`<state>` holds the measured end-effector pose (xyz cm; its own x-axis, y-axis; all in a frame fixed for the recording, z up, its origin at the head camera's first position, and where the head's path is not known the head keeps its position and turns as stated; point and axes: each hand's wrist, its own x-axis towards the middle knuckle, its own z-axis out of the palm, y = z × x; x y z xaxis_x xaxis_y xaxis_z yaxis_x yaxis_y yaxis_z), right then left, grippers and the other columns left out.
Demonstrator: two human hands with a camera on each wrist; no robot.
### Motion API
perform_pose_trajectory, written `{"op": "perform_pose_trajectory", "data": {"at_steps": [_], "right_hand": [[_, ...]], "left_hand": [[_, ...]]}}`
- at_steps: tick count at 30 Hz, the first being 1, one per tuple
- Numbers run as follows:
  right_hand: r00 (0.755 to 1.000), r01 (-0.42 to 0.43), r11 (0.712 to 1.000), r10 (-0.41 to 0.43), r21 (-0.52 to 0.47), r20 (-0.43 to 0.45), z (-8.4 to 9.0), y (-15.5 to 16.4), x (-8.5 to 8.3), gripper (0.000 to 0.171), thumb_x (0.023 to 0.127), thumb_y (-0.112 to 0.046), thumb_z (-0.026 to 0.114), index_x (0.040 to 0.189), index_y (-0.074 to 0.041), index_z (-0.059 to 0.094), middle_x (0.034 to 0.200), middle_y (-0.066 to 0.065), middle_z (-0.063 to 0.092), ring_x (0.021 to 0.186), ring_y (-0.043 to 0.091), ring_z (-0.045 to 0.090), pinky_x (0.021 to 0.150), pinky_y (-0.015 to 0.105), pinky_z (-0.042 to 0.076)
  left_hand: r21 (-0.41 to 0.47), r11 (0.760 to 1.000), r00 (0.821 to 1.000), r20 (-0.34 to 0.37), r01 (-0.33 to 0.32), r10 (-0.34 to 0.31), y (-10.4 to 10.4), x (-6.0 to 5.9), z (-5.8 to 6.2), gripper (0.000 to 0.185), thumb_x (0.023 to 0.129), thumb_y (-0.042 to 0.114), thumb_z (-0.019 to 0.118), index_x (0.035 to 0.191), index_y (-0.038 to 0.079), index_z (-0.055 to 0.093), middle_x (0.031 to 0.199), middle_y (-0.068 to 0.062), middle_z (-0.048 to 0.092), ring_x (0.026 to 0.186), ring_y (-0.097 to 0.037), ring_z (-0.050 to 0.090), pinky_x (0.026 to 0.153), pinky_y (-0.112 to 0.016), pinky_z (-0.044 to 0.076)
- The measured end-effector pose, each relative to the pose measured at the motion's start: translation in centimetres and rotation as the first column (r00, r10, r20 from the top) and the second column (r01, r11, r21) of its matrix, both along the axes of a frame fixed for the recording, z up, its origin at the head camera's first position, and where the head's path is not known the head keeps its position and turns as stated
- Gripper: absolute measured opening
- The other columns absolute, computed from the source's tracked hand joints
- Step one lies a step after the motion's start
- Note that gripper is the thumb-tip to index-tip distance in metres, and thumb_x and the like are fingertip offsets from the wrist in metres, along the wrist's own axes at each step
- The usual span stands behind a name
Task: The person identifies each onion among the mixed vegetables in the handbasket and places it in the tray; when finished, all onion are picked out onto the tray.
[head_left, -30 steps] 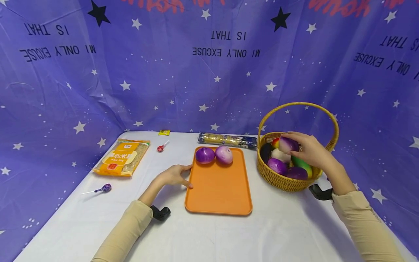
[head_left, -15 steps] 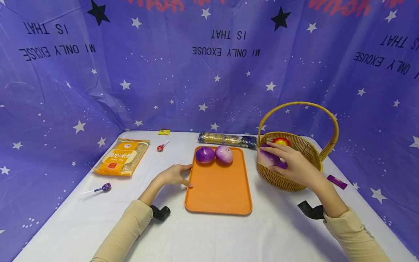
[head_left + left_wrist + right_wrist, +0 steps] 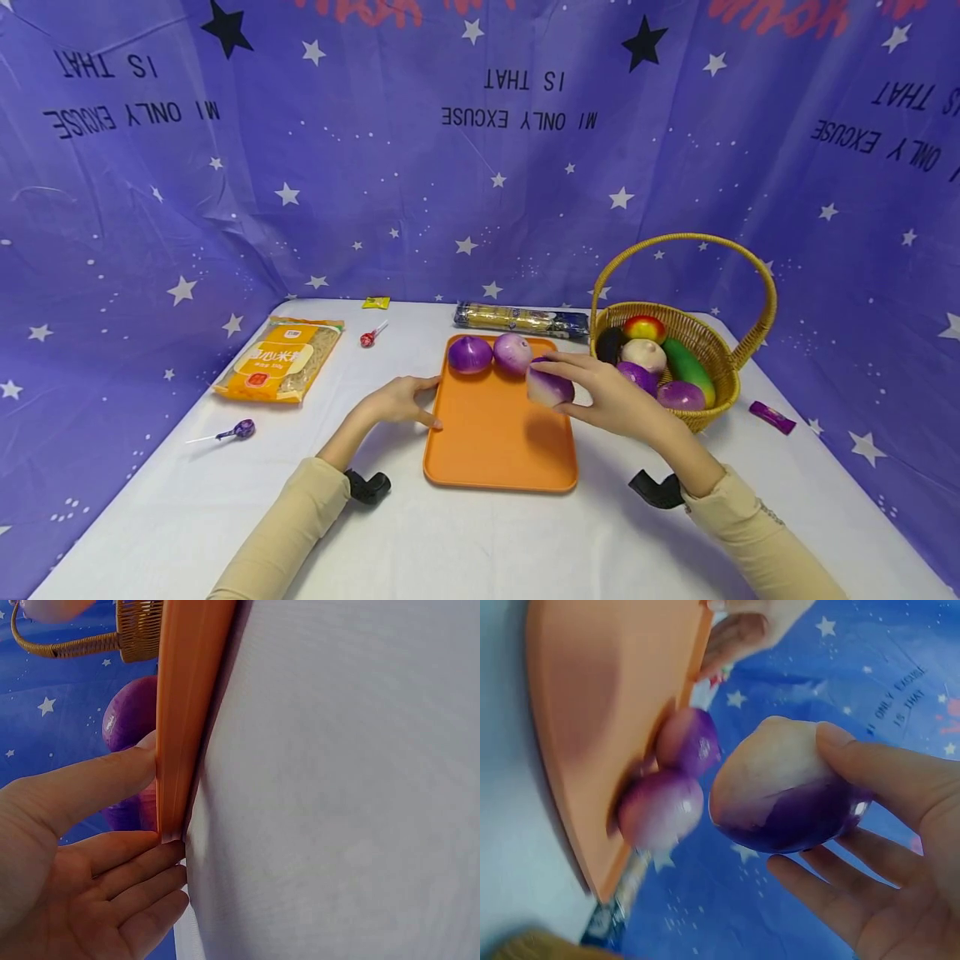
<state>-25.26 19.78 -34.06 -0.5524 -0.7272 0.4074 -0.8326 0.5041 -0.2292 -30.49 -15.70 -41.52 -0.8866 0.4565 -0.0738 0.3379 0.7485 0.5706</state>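
Round purple-white onion is hanging, gripped by the right hand. Left hand (spread) is touching the left edge of the orange rectangular tray.

The tray is orange, the vegetable at its two o'clock white and purple, the twelve o'clock backdrop violet with white and black stars.

The left wrist view's top edge crops the basket and tray.

Left hand with thumb spread from fingers, right hand raised, gripping, both arms angled inward
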Motion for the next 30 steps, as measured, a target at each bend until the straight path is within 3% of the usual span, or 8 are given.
{"op": "perform_pose_trajectory", "data": {"at_steps": [9,14,24,30], "right_hand": [[0.995,-0.071,0.996,0.075,-0.061,0.068,-2.7,-3.9,-2.3,0.056,0.080,-0.013,0.080,0.132,-0.007,0.058,0.132,0.008,0.058,0.121,0.022,0.053,0.097,0.038,0.047],[0.992,-0.056,0.997,0.061,-0.043,0.114,-3.9,-5.7,-3.7,0.054,0.081,-0.013,0.079,0.131,-0.008,0.059,0.129,0.003,0.061,0.117,0.019,0.055,0.096,0.035,0.048],[0.988,-0.020,1.000,0.017,0.018,0.155,-4.5,-7.6,-5.9,0.053,0.081,-0.010,0.078,0.131,-0.007,0.059,0.128,0.006,0.061,0.117,0.024,0.055,0.099,0.040,0.046],[0.992,-0.005,0.999,-0.001,0.046,0.127,-4.7,-8.4,-6.9,0.056,0.081,-0.013,0.079,0.132,-0.005,0.058,0.128,0.009,0.061,0.117,0.027,0.056,0.102,0.042,0.043]], "left_hand": [[0.003,1.000,1.000,-0.011,0.009,-0.009,0.0,0.0,0.0,0.090,0.072,0.033,0.085,0.144,0.000,0.043,0.143,-0.019,0.046,0.134,-0.037,0.038,0.110,-0.050,0.030],[-0.003,1.000,1.000,-0.018,0.013,-0.013,0.0,-0.1,-0.1,0.089,0.071,0.033,0.086,0.143,0.000,0.044,0.142,-0.020,0.047,0.133,-0.037,0.040,0.109,-0.050,0.032],[-0.007,1.000,1.000,-0.014,0.006,-0.006,0.1,0.1,0.1,0.090,0.071,0.033,0.086,0.143,0.000,0.044,0.142,-0.019,0.047,0.133,-0.037,0.039,0.109,-0.050,0.031],[-0.007,1.000,1.000,-0.011,-0.002,0.002,0.0,0.1,0.1,0.089,0.071,0.034,0.085,0.143,0.001,0.044,0.142,-0.019,0.047,0.132,-0.037,0.041,0.108,-0.050,0.032]]}}
